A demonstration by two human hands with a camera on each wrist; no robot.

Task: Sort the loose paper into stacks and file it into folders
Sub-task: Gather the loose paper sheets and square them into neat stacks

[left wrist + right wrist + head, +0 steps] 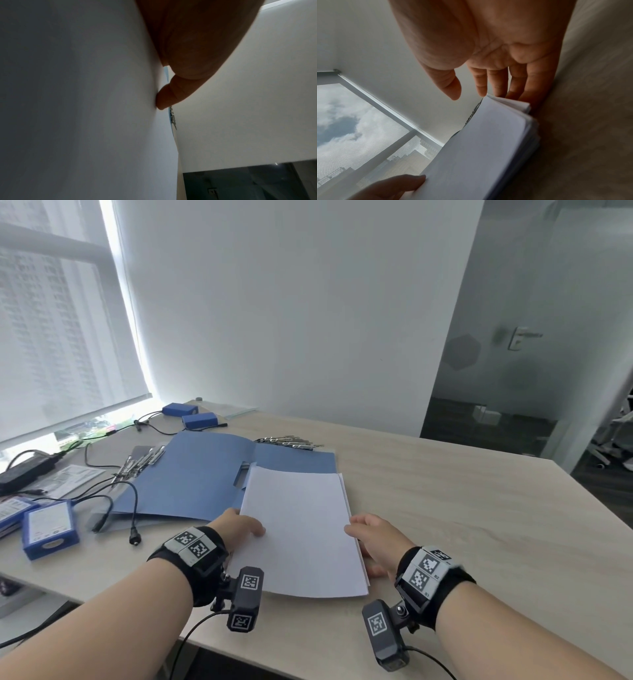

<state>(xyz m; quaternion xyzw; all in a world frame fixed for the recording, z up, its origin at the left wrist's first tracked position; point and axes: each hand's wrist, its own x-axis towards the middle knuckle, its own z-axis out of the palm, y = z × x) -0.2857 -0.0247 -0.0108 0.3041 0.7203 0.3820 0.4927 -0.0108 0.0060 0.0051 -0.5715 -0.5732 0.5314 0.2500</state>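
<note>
At the near edge of the worktop (479,508) a stack of white paper (305,532) lies with its near end close to that edge and its far end resting over an open blue folder (191,477). The left hand (236,529) holds the stack's left edge, thumb on the top sheet and the other fingers out of sight under it; the left wrist view shows only the thumb pressed to the paper. The right hand (376,539) is at the stack's right edge, its fingers fairly straight and relaxed; in the right wrist view the fingertips (482,90) touch the fanned sheet edges while the thumb stands clear of the paper, so it grips nothing. The sheets on that side are slightly uneven. The folder spreads out toward the left edge and the far left corner. Metal clips (140,463) lie on its left flap and more clips (291,441) beyond its far edge. Near the left edge sit a blue box (49,529), black cables (123,501) and a black adapter (25,470); two more blue boxes (191,414) lie by the far left corner.
</note>
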